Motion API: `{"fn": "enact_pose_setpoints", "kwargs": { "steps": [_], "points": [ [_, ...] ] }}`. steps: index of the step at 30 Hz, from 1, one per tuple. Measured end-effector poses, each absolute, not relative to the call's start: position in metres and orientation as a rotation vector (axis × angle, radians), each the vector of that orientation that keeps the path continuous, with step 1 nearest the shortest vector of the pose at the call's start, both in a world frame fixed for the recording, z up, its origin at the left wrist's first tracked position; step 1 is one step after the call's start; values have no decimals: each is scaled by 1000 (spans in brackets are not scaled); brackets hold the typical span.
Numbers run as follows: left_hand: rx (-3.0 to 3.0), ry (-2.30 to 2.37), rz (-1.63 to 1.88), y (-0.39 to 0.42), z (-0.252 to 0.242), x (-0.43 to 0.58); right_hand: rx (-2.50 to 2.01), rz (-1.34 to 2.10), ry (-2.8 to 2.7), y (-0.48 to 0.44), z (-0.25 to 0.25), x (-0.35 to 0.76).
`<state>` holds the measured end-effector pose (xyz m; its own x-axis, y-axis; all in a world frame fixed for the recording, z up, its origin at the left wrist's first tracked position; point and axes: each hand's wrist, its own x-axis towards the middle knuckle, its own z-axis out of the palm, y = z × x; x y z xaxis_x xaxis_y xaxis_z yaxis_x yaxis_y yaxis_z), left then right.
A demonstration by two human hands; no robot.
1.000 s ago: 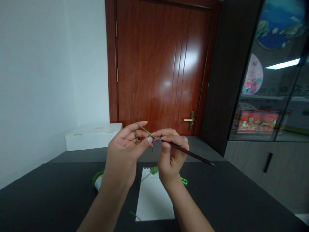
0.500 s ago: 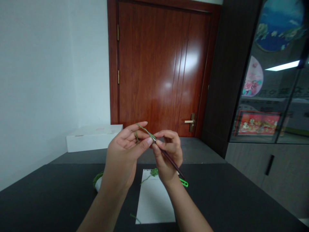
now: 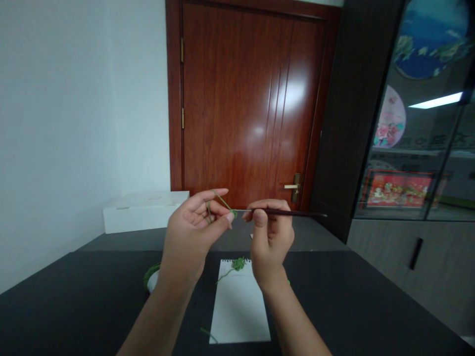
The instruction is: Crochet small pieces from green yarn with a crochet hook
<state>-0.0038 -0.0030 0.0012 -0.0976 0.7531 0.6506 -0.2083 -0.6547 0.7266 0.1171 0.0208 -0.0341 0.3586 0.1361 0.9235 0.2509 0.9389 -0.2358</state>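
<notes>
My left hand [image 3: 196,217] pinches a small piece of green crochet work [image 3: 234,213] between thumb and a finger. Green yarn [image 3: 222,200] runs taut from that piece over the raised index finger and loops round another finger. My right hand [image 3: 272,230] grips a crochet hook [image 3: 293,212] with a dark handle, held nearly level. The hook's thin metal shaft points left and its tip meets the green piece at my left fingertips. Exactly how the tip sits in the stitches is too small to tell.
On the black table [image 3: 334,296] lies a white spiral notepad [image 3: 239,306], with a green crocheted piece [image 3: 239,263] at its top edge. A roll of green yarn [image 3: 151,274] is partly behind my left forearm. A white box [image 3: 144,212] stands further back, before a wooden door [image 3: 245,99].
The hook has swung from slanting down to the right to nearly level. My right hand has moved right, away from the left fingertips. The left hand has hardly moved.
</notes>
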Motion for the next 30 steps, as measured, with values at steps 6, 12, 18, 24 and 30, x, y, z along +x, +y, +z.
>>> {"fn": "enact_pose_setpoints", "kwargs": {
  "steps": [6,12,18,24,30],
  "points": [
    [1477,576,1765,-1,1,-7,-300,244,-1173,19,-30,114],
    [1420,515,1659,2,1,-11,-263,401,-1136,22,-29,115],
    [1384,479,1585,3,1,-13,-169,840,-1089,34,-29,115],
    [1406,531,1673,4,1,-11,-118,1185,-1072,38,-31,105],
    [1424,539,1741,3,-1,-9,-1,1055,-1075,38,-32,98]
  ]
}}
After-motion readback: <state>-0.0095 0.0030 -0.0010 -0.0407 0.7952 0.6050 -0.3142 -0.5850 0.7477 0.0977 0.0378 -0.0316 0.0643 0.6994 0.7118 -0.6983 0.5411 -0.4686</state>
